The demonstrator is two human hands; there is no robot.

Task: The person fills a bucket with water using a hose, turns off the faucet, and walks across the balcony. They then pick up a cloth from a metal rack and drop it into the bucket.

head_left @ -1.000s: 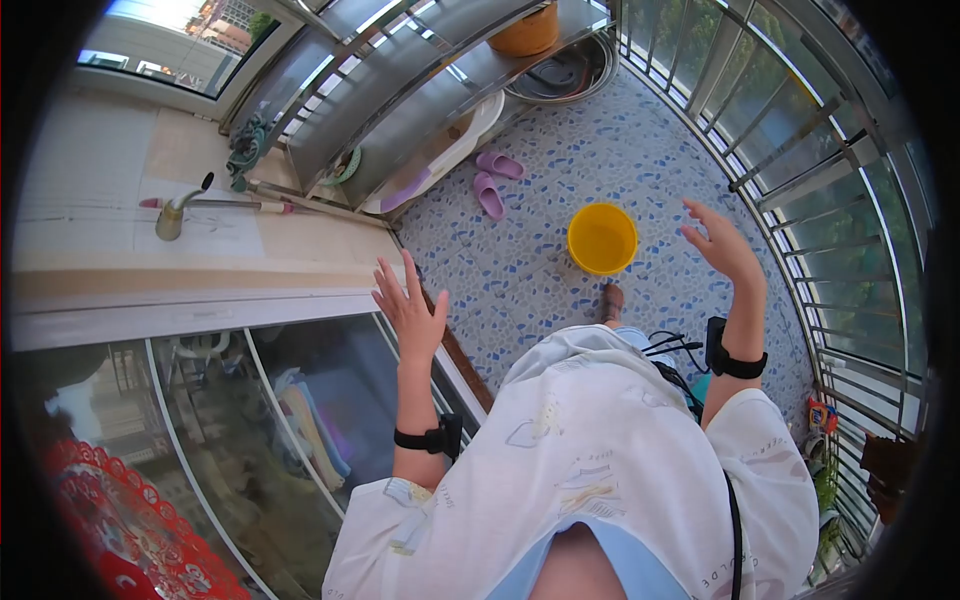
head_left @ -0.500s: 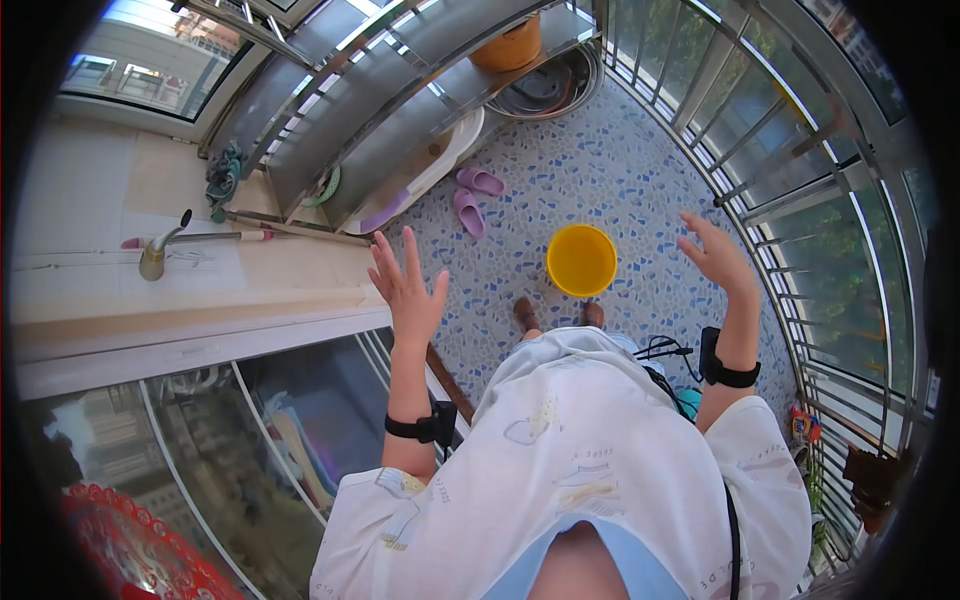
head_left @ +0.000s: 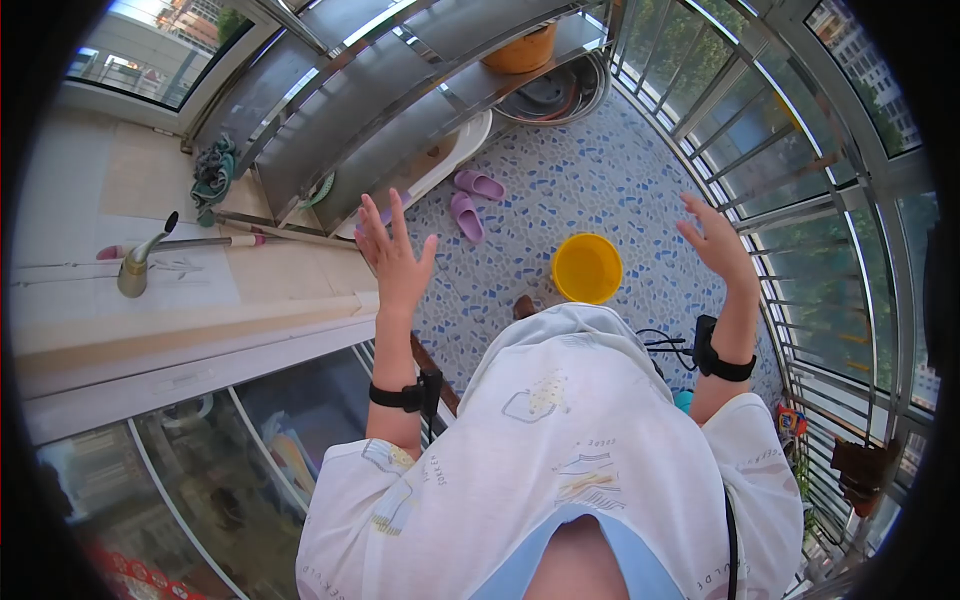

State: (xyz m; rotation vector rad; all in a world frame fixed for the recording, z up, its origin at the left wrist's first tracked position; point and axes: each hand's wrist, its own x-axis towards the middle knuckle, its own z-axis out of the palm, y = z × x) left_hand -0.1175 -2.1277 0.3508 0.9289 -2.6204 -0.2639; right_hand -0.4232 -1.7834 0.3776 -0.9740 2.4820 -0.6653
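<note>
My left hand [head_left: 397, 262] is raised in the air with its fingers spread, holding nothing. It hangs between the counter on the left and the floor. Out to the right, my right hand [head_left: 718, 243] is also up, fingers apart and nothing in them, on the side of the window railing. On the floor between the two hands, in front of my feet, stands a yellow bucket [head_left: 587, 269]. Neither hand touches it. A pair of purple slippers [head_left: 473, 204] lies beyond it, towards the rack.
A metal shelf rack [head_left: 370, 110] runs along the upper left, with an orange pot [head_left: 522, 52] on it. Metal basins [head_left: 556, 92] and a white tub [head_left: 466, 143] sit low there. A tap [head_left: 137, 268] stands on the left ledge. Metal railings [head_left: 800, 270] curve along the right.
The view has shifted slightly, so the bucket sits a little lower and one foot is now hidden by the shirt. Both hands stay raised, with fingers apart.
</note>
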